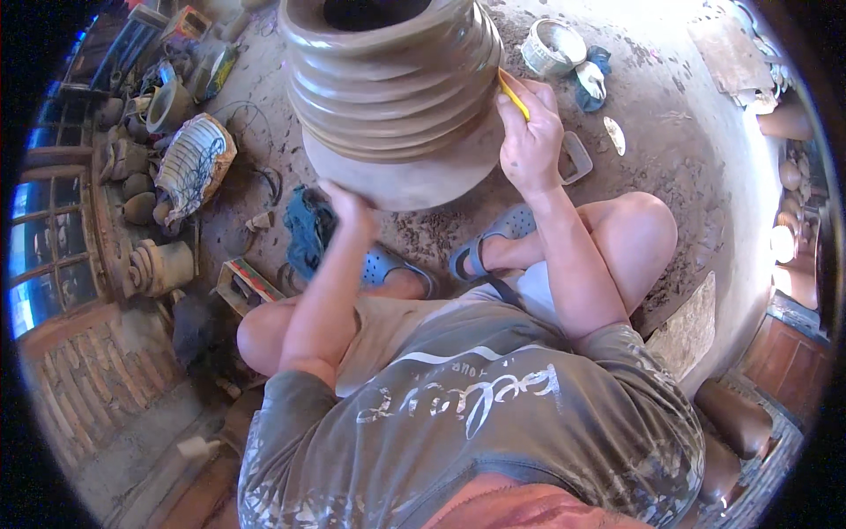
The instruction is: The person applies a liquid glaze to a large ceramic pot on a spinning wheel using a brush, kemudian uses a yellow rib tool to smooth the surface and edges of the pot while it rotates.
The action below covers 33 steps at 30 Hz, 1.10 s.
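A large wet clay pot (388,97) with ridged, grooved walls and a wide dark mouth stands on a round pale wheel disc (414,183). My right hand (533,137) is closed round a slim yellow tool (514,94) at the pot's right side. The tool's tip is close to the clay wall; whether it touches cannot be made out. My left hand (351,212) is at the near left edge of the disc, slightly blurred, most of its fingers hidden. Below the disc, a dark blue cloth (308,231) lies beside my left foot.
A white ribbed basin (553,46), a blue cloth (592,81) and a clear plastic tub (575,157) are on the dirt floor to the right. Clay pots (169,108), a striped sack (196,163) and a small box (247,286) crowd the left side.
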Each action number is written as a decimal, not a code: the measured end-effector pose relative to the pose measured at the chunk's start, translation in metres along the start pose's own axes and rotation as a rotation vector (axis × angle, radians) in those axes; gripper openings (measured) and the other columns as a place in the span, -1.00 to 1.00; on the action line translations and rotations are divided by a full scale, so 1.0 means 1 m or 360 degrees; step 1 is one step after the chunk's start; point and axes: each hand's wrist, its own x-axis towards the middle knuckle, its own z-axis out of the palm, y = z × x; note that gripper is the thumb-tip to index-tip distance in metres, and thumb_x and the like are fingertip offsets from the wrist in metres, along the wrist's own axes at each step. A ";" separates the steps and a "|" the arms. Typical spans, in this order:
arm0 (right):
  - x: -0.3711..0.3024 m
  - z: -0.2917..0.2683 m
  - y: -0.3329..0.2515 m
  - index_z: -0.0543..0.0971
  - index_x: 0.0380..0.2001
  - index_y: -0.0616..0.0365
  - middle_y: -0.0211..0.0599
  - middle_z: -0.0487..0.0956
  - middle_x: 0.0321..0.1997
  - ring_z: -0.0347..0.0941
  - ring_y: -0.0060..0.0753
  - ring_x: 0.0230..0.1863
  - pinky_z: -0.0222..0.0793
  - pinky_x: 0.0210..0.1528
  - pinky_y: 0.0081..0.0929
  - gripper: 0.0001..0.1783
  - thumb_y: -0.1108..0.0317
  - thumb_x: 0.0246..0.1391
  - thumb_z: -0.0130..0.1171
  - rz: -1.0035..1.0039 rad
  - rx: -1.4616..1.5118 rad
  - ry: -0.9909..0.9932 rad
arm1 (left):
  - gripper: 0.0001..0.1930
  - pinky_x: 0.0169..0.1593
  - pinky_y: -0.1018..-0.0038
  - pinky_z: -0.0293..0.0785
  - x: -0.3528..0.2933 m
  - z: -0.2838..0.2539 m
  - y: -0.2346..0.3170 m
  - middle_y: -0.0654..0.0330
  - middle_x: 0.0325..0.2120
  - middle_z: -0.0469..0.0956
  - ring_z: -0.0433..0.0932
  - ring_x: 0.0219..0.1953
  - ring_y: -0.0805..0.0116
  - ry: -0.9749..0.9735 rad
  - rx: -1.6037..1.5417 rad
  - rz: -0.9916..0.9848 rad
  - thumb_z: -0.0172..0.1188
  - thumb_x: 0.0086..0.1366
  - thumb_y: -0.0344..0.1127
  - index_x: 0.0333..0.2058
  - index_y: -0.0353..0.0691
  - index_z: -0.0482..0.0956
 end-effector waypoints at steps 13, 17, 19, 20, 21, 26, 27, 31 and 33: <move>-0.003 0.004 -0.006 0.65 0.01 0.25 -0.16 0.54 -0.17 0.50 -0.27 -0.15 0.41 -0.05 -0.47 -0.68 0.49 0.19 0.18 -0.0042 -0.0005 0.0026 | -0.12 0.44 0.11 0.09 -0.012 0.007 0.025 0.04 0.41 0.16 0.19 0.40 0.06 -0.0241 -0.0103 -0.0087 -0.40 0.44 0.42 0.45 -0.18 0.01; -0.005 0.006 -0.007 0.65 0.01 0.25 -0.14 0.54 -0.16 0.51 -0.27 -0.16 0.41 -0.05 -0.47 -0.69 0.48 0.19 0.18 -0.0012 0.0036 -0.0005 | -0.09 0.43 0.11 0.06 -0.067 0.019 -0.067 0.03 0.39 0.18 0.15 0.42 0.09 -0.0102 0.0218 -0.0209 -0.30 0.41 0.45 0.45 -0.17 0.00; -0.008 0.005 -0.008 0.65 0.01 0.25 -0.13 0.55 -0.16 0.51 -0.26 -0.15 0.42 -0.04 -0.46 -0.69 0.48 0.19 0.18 -0.0001 0.0036 -0.0024 | -0.07 0.42 0.09 0.05 -0.104 0.009 -0.090 0.04 0.40 0.16 0.16 0.41 0.08 -0.0902 0.0615 -0.0870 -0.25 0.39 0.47 0.45 -0.16 0.00; -0.009 0.002 -0.006 0.65 0.01 0.25 -0.13 0.55 -0.16 0.51 -0.25 -0.15 0.42 -0.04 -0.45 -0.69 0.48 0.20 0.18 -0.0007 0.0006 -0.0015 | -0.07 0.42 0.07 0.05 -0.114 0.015 -0.081 0.03 0.40 0.16 0.16 0.41 0.07 -0.0738 0.0500 -0.0898 -0.25 0.38 0.47 0.45 -0.16 0.01; -0.011 0.000 -0.003 0.65 0.01 0.25 -0.12 0.55 -0.16 0.52 -0.24 -0.14 0.42 -0.04 -0.45 -0.69 0.47 0.20 0.18 -0.0013 -0.0023 -0.0008 | -0.06 0.42 0.04 0.05 -0.123 0.021 -0.071 0.02 0.40 0.16 0.16 0.41 0.05 -0.0573 0.0385 -0.0923 -0.25 0.38 0.48 0.45 -0.16 0.01; -0.011 -0.004 -0.004 0.65 0.00 0.27 -0.09 0.56 -0.16 0.52 -0.20 -0.13 0.42 -0.01 -0.43 -0.69 0.47 0.19 0.19 -0.0047 -0.0050 0.0017 | -0.08 0.44 0.11 0.06 -0.003 -0.001 0.026 0.05 0.44 0.11 0.09 0.45 0.04 -0.0388 -0.0261 -0.0183 -0.50 0.42 0.46 0.47 -0.16 -0.05; -0.014 -0.003 -0.002 0.65 0.00 0.28 -0.10 0.56 -0.16 0.52 -0.20 -0.13 0.42 -0.01 -0.43 -0.69 0.47 0.19 0.19 -0.0046 -0.0056 0.0014 | -0.09 0.45 0.12 0.05 -0.008 0.001 0.021 0.06 0.44 0.11 0.07 0.46 0.04 -0.0260 -0.0168 -0.0156 -0.51 0.43 0.45 0.47 -0.15 -0.05; -0.013 0.000 -0.005 0.65 -0.02 0.29 -0.10 0.56 -0.15 0.52 -0.20 -0.12 0.42 -0.01 -0.42 -0.69 0.47 0.18 0.20 -0.0001 -0.0008 0.0006 | -0.12 0.29 0.16 0.20 -0.070 0.013 -0.052 0.10 0.34 0.25 0.24 0.29 0.10 -0.0257 0.0226 -0.0279 -0.49 0.43 0.46 0.47 -0.07 -0.02; -0.010 0.001 -0.007 0.65 -0.01 0.29 -0.11 0.56 -0.16 0.52 -0.20 -0.13 0.42 -0.01 -0.42 -0.69 0.48 0.18 0.20 -0.0058 -0.0050 -0.0010 | -0.13 0.07 0.20 0.33 -0.107 -0.006 -0.086 0.12 0.20 0.38 0.39 0.03 0.16 -0.0941 0.0708 -0.0629 -0.43 0.42 0.47 0.48 -0.02 -0.01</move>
